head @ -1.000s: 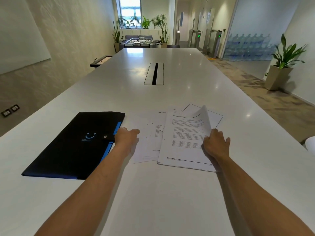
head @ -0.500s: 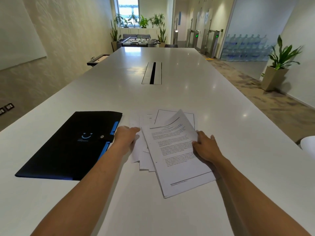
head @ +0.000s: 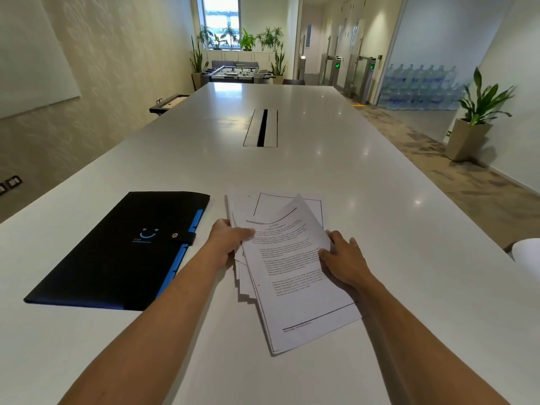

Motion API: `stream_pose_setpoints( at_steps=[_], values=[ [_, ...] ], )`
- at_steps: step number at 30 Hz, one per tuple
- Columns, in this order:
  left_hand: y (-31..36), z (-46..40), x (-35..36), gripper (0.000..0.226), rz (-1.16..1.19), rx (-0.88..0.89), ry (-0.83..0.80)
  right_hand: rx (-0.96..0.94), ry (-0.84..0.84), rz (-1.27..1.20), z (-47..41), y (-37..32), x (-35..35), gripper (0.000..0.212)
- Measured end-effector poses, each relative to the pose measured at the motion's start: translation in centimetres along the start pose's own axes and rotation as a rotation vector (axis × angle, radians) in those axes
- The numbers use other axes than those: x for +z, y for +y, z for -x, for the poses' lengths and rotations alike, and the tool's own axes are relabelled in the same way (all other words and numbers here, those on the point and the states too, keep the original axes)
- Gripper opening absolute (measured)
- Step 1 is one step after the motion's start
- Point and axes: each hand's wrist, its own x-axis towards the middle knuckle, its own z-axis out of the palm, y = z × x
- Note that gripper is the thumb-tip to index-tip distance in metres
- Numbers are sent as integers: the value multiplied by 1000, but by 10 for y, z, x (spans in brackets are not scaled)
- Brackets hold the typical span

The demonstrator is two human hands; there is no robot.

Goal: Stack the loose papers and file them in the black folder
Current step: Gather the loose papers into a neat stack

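Observation:
Several printed white papers lie in a rough, fanned pile on the white table, the top sheets skewed and their far corner curling up. My left hand grips the pile's left edge, thumb on top. My right hand presses on and holds the right edge. The black folder with a blue edge, a snap strap and a small blue smile mark lies closed and flat to the left of the papers, just beside my left wrist.
A slotted cable hatch sits in the middle of the long table. A white rounded object pokes in at the right edge. A potted plant stands on the carpet at the right. A table-football game lies beyond the far end.
The spread sheets have been drawn together into one narrower pile nearer the folder. My left hand moved from flat on the sheets to gripping their left edge; my right hand slid inward.

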Motion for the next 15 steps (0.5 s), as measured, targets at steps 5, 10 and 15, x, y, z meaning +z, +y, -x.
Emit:
stream_pose_setpoints(
  at_steps=[5, 10, 15],
  values=[
    [-5, -2, 8, 45, -77, 59, -32, 26, 86, -35, 3, -2, 2, 41],
    [-7, -7, 9, 54, -121, 89, -57, 33, 98, -27, 5, -7, 3, 41],
    [-15, -7, 7, 56, 79, 72, -191, 46, 98, -34, 8, -10, 2, 41]
  ],
)
